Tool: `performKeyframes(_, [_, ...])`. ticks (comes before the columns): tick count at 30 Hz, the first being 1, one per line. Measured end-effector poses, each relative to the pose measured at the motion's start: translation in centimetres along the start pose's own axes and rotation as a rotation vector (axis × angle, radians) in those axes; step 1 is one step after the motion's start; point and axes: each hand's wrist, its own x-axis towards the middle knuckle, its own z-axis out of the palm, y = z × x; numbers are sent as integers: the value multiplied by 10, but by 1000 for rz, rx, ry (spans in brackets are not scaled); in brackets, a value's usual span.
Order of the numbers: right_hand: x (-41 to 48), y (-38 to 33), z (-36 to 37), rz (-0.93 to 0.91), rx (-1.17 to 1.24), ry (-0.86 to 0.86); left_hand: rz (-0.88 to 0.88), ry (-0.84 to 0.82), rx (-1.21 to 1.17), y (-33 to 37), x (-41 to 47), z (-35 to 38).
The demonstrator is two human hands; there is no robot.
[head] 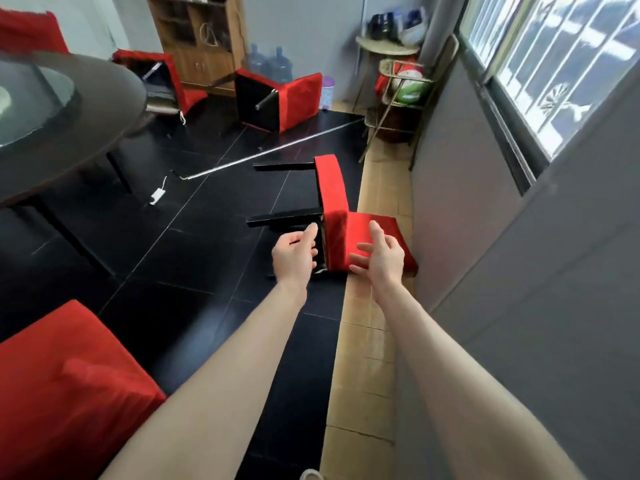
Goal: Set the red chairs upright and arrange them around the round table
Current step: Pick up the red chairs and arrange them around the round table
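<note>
1. Left hand hung loosely curled and right hand was spread wide, both empty.
2. Just beyond and between them, a red chair lay on its side, legs pointing out past the left hand.
3. The step looked like taking hold. Next would come a firm grip on seat and back, tipping it upright, then carrying it to the round table, well off to the left hand's side.

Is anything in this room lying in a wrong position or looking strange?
Yes. Three red chairs lie tipped over: one in front, two by the wooden cabinet. A thin metal rod lies loose on the floor.
</note>
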Motion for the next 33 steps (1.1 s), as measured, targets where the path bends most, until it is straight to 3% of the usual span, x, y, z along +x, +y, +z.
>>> performKeyframes(17, [178,-125,-77,-249,-1,223,167,-316,53,57,109,230])
performKeyframes(26, [330,-189,-59,-244,8,300,158,-379,96,84,241,348])
performKeyframes(33, [438,-198,-57,-188,7,326,105,-375,158,71,323,425])
